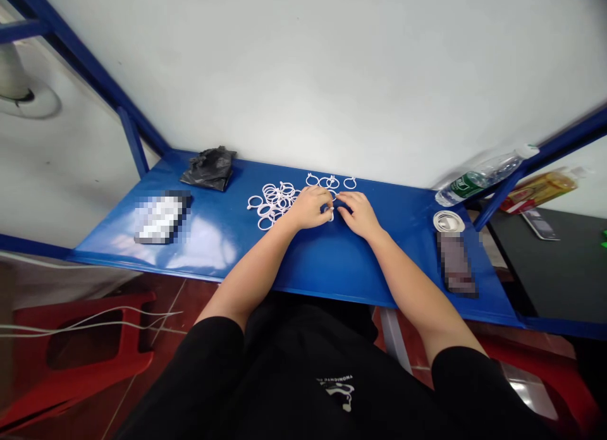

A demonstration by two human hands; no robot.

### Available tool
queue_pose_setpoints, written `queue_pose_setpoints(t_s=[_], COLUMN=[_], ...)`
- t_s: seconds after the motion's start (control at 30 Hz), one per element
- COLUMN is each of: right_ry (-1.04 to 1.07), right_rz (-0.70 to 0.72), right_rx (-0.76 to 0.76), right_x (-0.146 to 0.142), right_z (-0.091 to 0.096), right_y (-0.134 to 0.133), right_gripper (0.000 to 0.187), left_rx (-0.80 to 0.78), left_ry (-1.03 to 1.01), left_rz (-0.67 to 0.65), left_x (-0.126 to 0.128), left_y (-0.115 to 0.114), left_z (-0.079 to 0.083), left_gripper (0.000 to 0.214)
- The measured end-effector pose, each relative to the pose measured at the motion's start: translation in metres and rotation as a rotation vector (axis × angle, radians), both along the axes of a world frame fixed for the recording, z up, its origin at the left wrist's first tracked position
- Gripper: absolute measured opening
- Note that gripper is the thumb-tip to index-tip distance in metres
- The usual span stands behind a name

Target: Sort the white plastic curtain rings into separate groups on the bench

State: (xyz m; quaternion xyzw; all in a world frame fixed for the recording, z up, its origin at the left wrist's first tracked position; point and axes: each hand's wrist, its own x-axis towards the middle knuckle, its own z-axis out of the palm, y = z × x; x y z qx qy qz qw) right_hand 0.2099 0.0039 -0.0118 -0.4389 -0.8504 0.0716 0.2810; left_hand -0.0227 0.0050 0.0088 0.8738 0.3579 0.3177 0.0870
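Note:
White curtain rings (pixel 265 210) with small eyelets lie in a loose heap on the blue tabletop (pixel 313 263), beside my left hand (pixel 310 207). That hand's fingers are curled, with a white ring (pixel 331 214) at the fingertips; part of the ring is hidden. Close by on the other side, my right hand (pixel 360 215) has thumb and fingers apart, its fingertips by another ring partly behind the hands. Several more rings (pixel 349 183) rest singly or overlapping near the wall, beyond both hands.
A crumpled black plastic bag (pixel 209 168) lies at the back left, with a blurred-out object (pixel 162 217) in front. On the right are a tilted water bottle (pixel 478 179), a coiled white cable (pixel 448 222) and a dark blurred-out item (pixel 456 263). Blue frame bars flank the table.

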Motion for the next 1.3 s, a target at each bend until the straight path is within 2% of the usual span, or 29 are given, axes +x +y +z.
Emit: queue_pose_setpoints(t_s=[0.1, 0.23, 0.5, 0.67, 0.83, 1.03, 1.3], right_ry=[-0.145, -0.243, -0.062, 0.084, 0.156, 0.187, 0.202], right_rz=[-0.077, -0.074, -0.032, -0.063, -0.002, 0.068, -0.086], right_rx=[-0.050, -0.120, -0.071, -0.035, 0.036, 0.087, 0.000], right_x=[-0.001, -0.003, 0.002, 0.004, -0.002, -0.005, -0.005], right_z=[-0.008, -0.013, -0.008, -0.005, 0.001, 0.003, 0.006], right_y=[0.005, 0.007, 0.007, 0.006, -0.005, -0.009, -0.013], right_gripper=[0.051, 0.046, 0.031, 0.026, 0.017, 0.021, 0.027], left_rx=[-0.012, -0.013, -0.037, 0.040, 0.093, 0.056, 0.032], left_ry=[-0.010, 0.001, 0.042, -0.031, -0.059, -0.074, -0.044], left_rz=[-0.036, -0.018, -0.021, 0.039, 0.034, 0.044, -0.044], left_x=[-0.002, -0.004, -0.005, -0.001, 0.005, 0.005, 0.005], left_y=[0.002, 0.003, 0.004, 0.005, 0.003, 0.003, 0.001], left_z=[0.001, 0.002, -0.002, -0.007, -0.010, -0.009, -0.005], left_gripper=[0.008, 0.009, 0.009, 0.020, 0.023, 0.022, 0.032])
